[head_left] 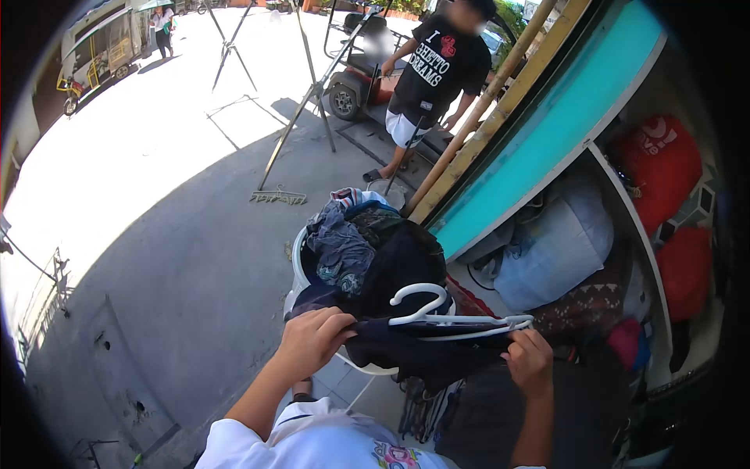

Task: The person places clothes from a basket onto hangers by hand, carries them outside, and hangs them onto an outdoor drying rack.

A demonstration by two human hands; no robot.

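A dark navy garment (pixel 426 356) is stretched between my two hands. My left hand (pixel 312 341) is closed on its left edge. At the other end, my right hand (pixel 531 363) pinches the cloth just below the tip of a white plastic hanger (pixel 422 313). The hanger lies along the garment's top edge with its hook pointing left; how far it is inside the cloth I cannot tell. Just beyond my hands, a white laundry basket (pixel 298 270) is heaped with clothes (pixel 344 246), mostly dark, some grey and blue.
A clip hanger (pixel 277 195) hangs from a tripod-like pole stand (pixel 312 86) ahead. A person in a black T-shirt (pixel 441 66) stands by a small vehicle (pixel 344 100). At right, shelves hold a pale bag (pixel 558 242) and red bags (pixel 660 172). Several hangers (pixel 426 410) lie below my hands.
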